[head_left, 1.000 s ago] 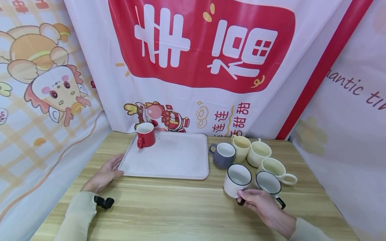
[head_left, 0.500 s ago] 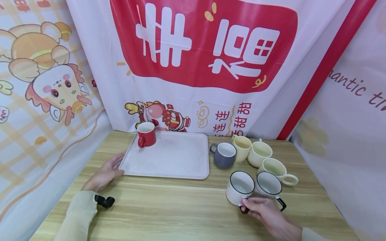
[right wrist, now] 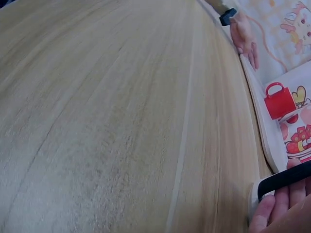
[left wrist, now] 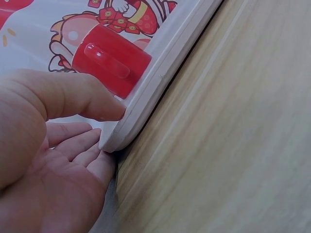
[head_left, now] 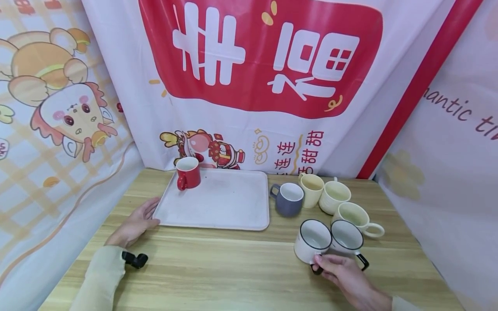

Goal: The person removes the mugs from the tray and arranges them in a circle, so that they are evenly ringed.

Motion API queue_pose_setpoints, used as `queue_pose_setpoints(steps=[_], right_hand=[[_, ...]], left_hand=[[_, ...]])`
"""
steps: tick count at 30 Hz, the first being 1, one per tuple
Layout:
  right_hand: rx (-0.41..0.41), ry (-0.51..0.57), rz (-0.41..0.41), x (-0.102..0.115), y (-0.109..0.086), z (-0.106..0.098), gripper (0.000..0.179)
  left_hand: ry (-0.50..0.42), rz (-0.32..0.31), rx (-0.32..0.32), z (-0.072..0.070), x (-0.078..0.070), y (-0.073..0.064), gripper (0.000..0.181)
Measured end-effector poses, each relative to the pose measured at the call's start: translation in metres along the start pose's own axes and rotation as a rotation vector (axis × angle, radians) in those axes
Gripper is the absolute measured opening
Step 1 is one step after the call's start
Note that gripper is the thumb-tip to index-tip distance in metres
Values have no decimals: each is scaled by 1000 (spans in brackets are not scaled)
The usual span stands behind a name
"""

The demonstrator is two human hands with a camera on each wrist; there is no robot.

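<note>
My right hand [head_left: 342, 272] pinches the black handle of a white mug [head_left: 307, 250] with a dark rim. That mug sits close beside a second white mug [head_left: 344, 246] of the same kind, which overlaps it in the head view. In the right wrist view the fingers lie around the black handle [right wrist: 286, 178]. My left hand [head_left: 134, 222] rests at the near left corner of a white tray [head_left: 221, 207], its fingers extended along the edge and its thumb [left wrist: 104, 107] on the rim. A red mug [head_left: 189, 175] stands upright at the tray's far left corner.
A grey-blue mug [head_left: 288, 201] stands just right of the tray. Behind the white mugs are a pale yellow mug [head_left: 311, 192], a cream mug [head_left: 333, 198] and a cream mug with a round handle [head_left: 352, 216]. A printed curtain [head_left: 249, 142] closes off the table's back.
My right hand has brought the white mug toward me and slightly right, up beside the other white mug. The left hand, the tray and the red mug have stayed in place.
</note>
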State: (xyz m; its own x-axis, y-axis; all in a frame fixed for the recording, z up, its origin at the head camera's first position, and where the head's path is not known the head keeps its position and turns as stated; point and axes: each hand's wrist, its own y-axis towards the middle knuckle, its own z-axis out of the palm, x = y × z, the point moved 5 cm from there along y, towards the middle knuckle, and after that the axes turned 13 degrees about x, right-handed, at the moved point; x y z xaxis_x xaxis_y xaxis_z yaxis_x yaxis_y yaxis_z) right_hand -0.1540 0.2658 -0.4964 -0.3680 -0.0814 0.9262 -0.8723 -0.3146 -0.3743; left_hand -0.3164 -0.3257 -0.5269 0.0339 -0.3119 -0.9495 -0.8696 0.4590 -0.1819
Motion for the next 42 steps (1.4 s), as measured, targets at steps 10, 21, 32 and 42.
queue_pose_setpoints(steps=[10,21,32,42], right_hand=[[-39,-615,-12,35,-11,-6,29],[270,-987,-290,107,-8,11,12],[242,-1176,-275,162,59,67,33],[303,-1233,-398,186,131,127,54]], left_hand=[[12,14,4,0,0,-1,93],[12,28,7,0,-2,-4,93],[16,17,-8,-3,1,-2,93],[22,23,-10,0,0,-3,92]])
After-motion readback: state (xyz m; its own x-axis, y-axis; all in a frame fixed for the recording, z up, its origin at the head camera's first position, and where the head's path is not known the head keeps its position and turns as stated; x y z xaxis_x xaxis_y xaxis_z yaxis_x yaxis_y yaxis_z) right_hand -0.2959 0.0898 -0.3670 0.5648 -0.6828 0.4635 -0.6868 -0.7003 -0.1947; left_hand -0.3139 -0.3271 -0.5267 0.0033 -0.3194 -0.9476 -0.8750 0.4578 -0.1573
